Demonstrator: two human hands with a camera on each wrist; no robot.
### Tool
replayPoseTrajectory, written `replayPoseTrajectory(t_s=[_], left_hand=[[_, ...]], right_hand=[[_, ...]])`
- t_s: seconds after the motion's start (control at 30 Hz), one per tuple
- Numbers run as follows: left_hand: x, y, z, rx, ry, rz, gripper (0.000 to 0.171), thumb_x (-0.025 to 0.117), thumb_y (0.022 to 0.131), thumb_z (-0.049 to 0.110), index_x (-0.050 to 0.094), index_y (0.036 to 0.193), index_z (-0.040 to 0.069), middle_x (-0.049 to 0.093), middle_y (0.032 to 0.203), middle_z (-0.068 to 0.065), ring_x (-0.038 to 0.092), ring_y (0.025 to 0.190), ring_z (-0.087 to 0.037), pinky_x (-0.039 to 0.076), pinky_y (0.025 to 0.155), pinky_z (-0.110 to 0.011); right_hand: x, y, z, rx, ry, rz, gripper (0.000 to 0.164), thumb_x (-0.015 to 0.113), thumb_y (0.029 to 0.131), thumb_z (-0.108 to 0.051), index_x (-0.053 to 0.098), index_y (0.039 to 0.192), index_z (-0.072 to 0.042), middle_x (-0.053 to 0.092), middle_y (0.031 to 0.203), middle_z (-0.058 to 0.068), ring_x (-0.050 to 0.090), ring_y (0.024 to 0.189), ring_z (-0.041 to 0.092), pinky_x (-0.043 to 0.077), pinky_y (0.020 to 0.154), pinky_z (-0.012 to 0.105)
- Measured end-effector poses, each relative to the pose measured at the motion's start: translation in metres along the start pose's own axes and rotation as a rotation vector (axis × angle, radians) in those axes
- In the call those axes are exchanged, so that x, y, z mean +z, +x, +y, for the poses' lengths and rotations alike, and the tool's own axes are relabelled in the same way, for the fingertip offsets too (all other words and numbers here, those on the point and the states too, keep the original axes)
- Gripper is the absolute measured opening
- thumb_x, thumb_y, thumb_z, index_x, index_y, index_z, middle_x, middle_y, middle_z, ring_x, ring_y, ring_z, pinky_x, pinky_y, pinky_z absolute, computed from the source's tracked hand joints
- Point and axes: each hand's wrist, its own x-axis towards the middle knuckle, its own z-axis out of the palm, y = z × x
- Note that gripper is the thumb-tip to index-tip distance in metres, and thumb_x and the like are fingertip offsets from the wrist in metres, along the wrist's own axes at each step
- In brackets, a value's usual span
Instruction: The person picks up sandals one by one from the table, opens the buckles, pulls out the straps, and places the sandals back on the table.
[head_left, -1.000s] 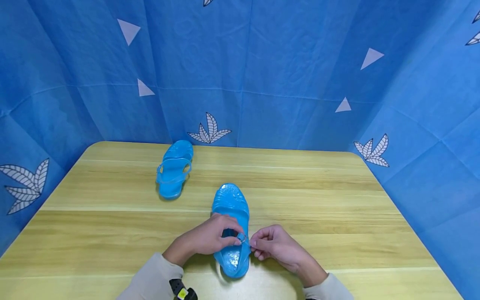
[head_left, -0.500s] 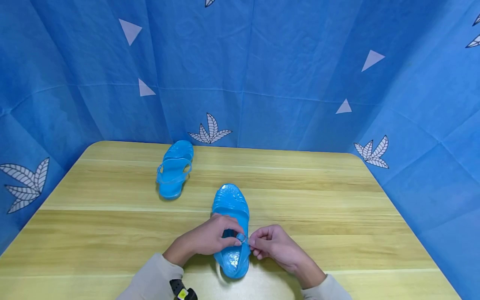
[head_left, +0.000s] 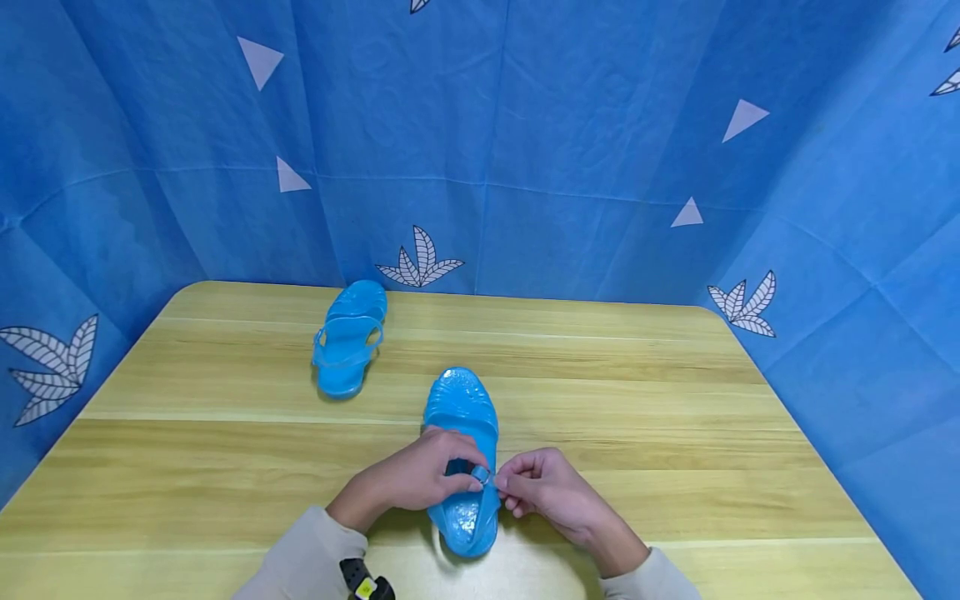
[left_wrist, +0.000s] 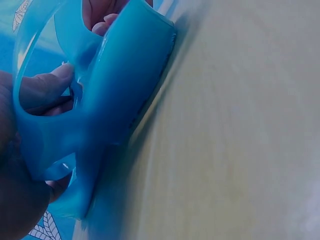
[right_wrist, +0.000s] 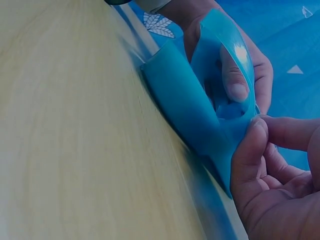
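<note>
A glossy blue jelly sandal [head_left: 460,400] lies near the front of the table, toe pointing away. My left hand [head_left: 422,473] reaches over it from the left, thumb and forefinger pinching the ankle strap [head_left: 480,472] beside its small buckle. On the outer side my right hand [head_left: 551,497] pinches at the strap by the buckle with thumb and fingertip; the pinched bit is mostly hidden. In the right wrist view the strap [right_wrist: 232,37] arches over the heel, with my left thumb [right_wrist: 237,90] inside the loop. The left wrist view shows the sandal's side [left_wrist: 132,70] close up.
A second blue sandal [head_left: 349,342] lies farther back on the left, its strap across the top. The wood-grain table [head_left: 637,383] reaches back to a blue patterned cloth [head_left: 570,125]. A dark watch-like band [head_left: 366,581] sits at my left sleeve.
My right hand has moved slightly left, closer to the buckle. My left hand and both sandals stay nearly where they were.
</note>
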Motion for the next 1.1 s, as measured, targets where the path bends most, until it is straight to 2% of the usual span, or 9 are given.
replayPoseTrajectory(t_s=[0.47, 0.67, 0.9, 1.0, 1.1], left_hand=[[0.0014, 0.0012, 0.0002, 0.016, 0.016, -0.001, 0.016, 0.064, 0.09, 0.024, 0.07, 0.104, 0.019, 0.064, 0.098, 0.016, 0.055, 0.098, -0.003, 0.032, 0.093, -0.041], [0.0019, 0.0006, -0.0008, 0.03, 0.01, 0.0, 0.017, 0.064, 0.09, 0.024, 0.07, 0.104, 0.018, 0.065, 0.099, 0.014, 0.055, 0.099, -0.003, 0.032, 0.093, -0.042], [0.001, 0.0009, -0.001, 0.018, 0.002, -0.005, 0.017, 0.064, 0.09, 0.024, 0.071, 0.105, 0.017, 0.064, 0.097, 0.015, 0.055, 0.096, -0.002, 0.032, 0.093, -0.041], [0.0004, 0.0004, -0.0008, 0.014, -0.002, -0.004, 0.017, 0.064, 0.09, 0.024, 0.071, 0.105, 0.018, 0.065, 0.097, 0.015, 0.055, 0.096, -0.002, 0.032, 0.095, -0.043], [-0.0008, -0.0006, -0.0005, 0.007, -0.009, -0.006, 0.016, 0.063, 0.091, 0.024, 0.071, 0.104, 0.019, 0.065, 0.099, 0.015, 0.055, 0.098, -0.002, 0.032, 0.098, -0.046]], right_hand=[[0.0034, 0.0, -0.0027, 0.005, 0.018, -0.001, 0.015, 0.06, 0.09, -0.007, 0.06, 0.09, 0.008, 0.059, 0.074, 0.002, 0.053, 0.064, 0.009, 0.049, 0.058, 0.019], [0.0017, 0.0008, 0.0001, -0.007, 0.009, -0.016, 0.011, 0.06, 0.09, -0.006, 0.06, 0.088, 0.005, 0.06, 0.075, 0.002, 0.053, 0.063, 0.008, 0.048, 0.057, 0.018], [0.0, 0.0021, 0.0018, -0.018, 0.001, -0.023, 0.009, 0.06, 0.089, -0.005, 0.062, 0.088, 0.005, 0.06, 0.075, 0.001, 0.053, 0.062, 0.007, 0.048, 0.056, 0.019], [0.0, 0.0022, 0.0012, -0.021, -0.021, -0.009, 0.012, 0.061, 0.089, -0.005, 0.062, 0.089, 0.007, 0.061, 0.074, 0.001, 0.053, 0.062, 0.007, 0.048, 0.056, 0.019], [0.0004, 0.0016, -0.0008, -0.026, -0.093, 0.013, 0.018, 0.062, 0.089, -0.007, 0.062, 0.091, 0.012, 0.061, 0.074, 0.002, 0.054, 0.063, 0.009, 0.05, 0.058, 0.02]])
